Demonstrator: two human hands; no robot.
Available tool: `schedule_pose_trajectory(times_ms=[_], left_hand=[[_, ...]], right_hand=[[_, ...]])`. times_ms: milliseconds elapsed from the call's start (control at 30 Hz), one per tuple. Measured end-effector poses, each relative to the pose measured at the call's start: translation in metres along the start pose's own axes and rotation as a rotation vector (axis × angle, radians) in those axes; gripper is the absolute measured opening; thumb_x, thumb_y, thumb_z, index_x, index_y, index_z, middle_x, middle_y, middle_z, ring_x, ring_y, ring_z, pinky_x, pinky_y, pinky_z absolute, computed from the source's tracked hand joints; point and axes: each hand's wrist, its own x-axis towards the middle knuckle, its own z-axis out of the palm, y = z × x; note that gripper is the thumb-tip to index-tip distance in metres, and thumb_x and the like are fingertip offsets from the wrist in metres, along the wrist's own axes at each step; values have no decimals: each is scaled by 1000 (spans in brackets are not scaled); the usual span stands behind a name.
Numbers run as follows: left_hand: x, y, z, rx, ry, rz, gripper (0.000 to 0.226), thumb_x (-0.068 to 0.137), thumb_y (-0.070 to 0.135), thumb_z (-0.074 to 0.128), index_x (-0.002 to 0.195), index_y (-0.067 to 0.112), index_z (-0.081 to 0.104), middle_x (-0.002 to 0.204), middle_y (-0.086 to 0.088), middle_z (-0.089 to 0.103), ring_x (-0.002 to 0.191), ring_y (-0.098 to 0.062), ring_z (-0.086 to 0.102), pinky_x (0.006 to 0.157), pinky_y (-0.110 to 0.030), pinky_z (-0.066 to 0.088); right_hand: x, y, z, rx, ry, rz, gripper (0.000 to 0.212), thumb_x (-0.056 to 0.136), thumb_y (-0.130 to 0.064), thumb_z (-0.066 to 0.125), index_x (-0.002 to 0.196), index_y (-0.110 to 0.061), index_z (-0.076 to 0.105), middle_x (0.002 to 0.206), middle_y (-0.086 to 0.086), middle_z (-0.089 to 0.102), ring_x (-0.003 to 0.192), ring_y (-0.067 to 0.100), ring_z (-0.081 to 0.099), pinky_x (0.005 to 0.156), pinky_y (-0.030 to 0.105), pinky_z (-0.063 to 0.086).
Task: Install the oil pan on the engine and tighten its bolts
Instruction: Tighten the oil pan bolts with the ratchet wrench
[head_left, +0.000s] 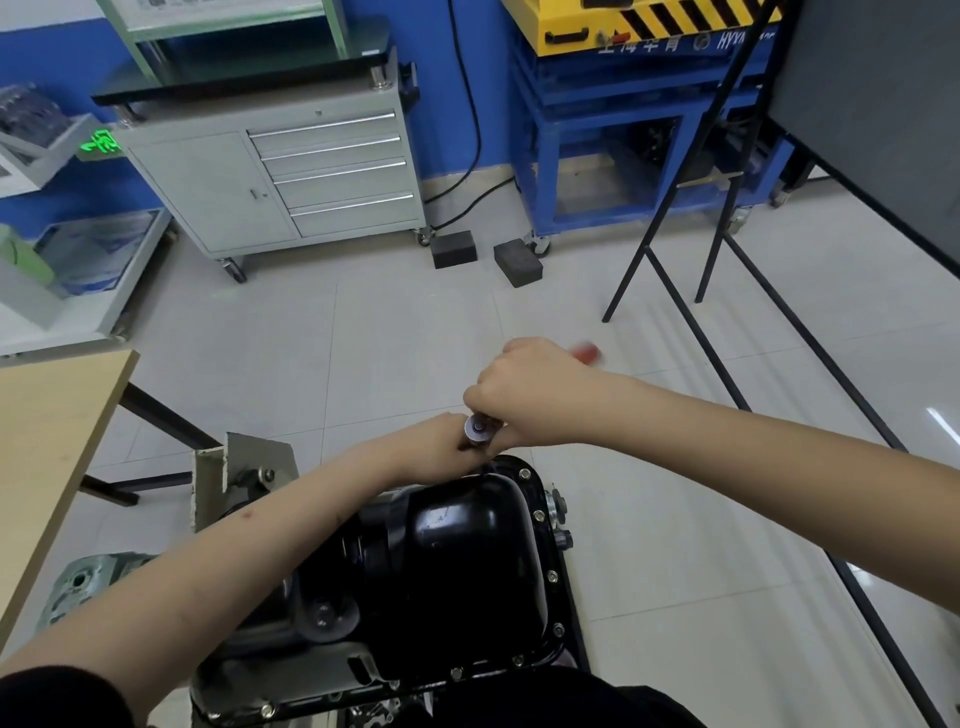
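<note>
- Oil pan (457, 561), black, sits on the engine (311, 686) below me, bolts (551, 575) along its rim.
- My right hand (530, 395) grips a ratchet wrench (480, 428) (red handle tip blurred) at the pan's far edge.
- My left hand (441, 447) lies under the ratchet head; I cannot tell its grip.

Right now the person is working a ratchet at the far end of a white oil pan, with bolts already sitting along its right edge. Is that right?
Not quite: the oil pan is glossy black, not white, as the head view shows. The rest holds: the right hand grips the ratchet at the pan's far end, and bolts sit along its right edge.
</note>
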Motion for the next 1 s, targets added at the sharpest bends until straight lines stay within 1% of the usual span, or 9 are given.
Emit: schedule_pose_trajectory(times_ms=[67, 133, 300, 433, 533, 633, 733, 900, 1000], left_hand=[[-1, -1, 0, -4, 14, -38, 27, 93, 18, 48, 66, 20, 45, 65, 7, 49, 66, -12, 42, 54, -9, 35], [-1, 0, 1, 10, 28, -38, 20, 94, 20, 48, 76, 12, 52, 79, -4, 61, 73, -16, 48, 58, -15, 35], [2, 4, 2, 29, 51, 21, 28, 97, 18, 39, 97, -6, 54, 102, -21, 62, 95, -31, 56, 83, -35, 45], [-1, 2, -1, 15, 8, -3, 25, 96, 22, 41, 79, 7, 52, 75, -5, 58, 75, -23, 47, 60, -18, 40], [-2, 0, -1, 26, 28, -20, 19, 94, 19, 46, 88, 2, 54, 88, -14, 62, 77, -22, 50, 58, -21, 32], [0, 4, 3, 44, 57, 19, 23, 97, 19, 40, 87, 0, 51, 95, -20, 61, 90, -32, 55, 69, -26, 39], [1, 5, 3, 54, 39, 24, 28, 97, 18, 39, 99, -4, 56, 103, -20, 62, 97, -31, 56, 84, -37, 45], [-2, 3, 1, 15, 1, -20, 18, 94, 16, 44, 77, 14, 48, 93, -19, 61, 72, -18, 46, 57, -15, 32], [-1, 5, 3, 21, 39, 12, 19, 94, 14, 43, 77, 10, 51, 89, -19, 60, 70, -19, 47, 57, -18, 31]], right_hand=[[0, -4, 1, 82, -75, 95, 36, 87, -50, 51, 94, -15, 56, 96, 7, 63, 80, 27, 57, 57, 27, 32], [0, -6, 3, 100, -82, 117, 33, 90, -43, 48, 102, -13, 56, 100, 6, 62, 87, 27, 59, 56, 27, 31], [-2, 0, 1, -69, 40, -59, 25, 87, -11, 43, 109, -18, 54, 111, -1, 57, 111, 21, 46, 88, 29, 30], [-1, -3, -1, 36, -6, 58, 21, 89, -38, 51, 91, -18, 56, 96, 4, 63, 81, 24, 54, 65, 28, 35], [-3, -5, 3, 126, -47, 135, 32, 90, -43, 48, 95, -13, 56, 95, 7, 62, 72, 25, 49, 52, 26, 29], [-6, -1, 7, 35, 1, 17, 20, 91, -26, 46, 106, -18, 54, 106, 0, 59, 103, 22, 51, 79, 31, 34], [-5, 4, 6, -39, 57, -67, 23, 89, -16, 43, 107, -22, 55, 109, -4, 60, 109, 19, 48, 93, 27, 30], [-5, -4, 7, 80, -53, 84, 41, 88, -51, 48, 96, -12, 56, 95, 7, 63, 84, 28, 59, 65, 30, 34], [-6, -4, 9, 47, -17, 53, 26, 91, -36, 46, 105, -16, 55, 104, 2, 62, 99, 24, 55, 74, 31, 34]])
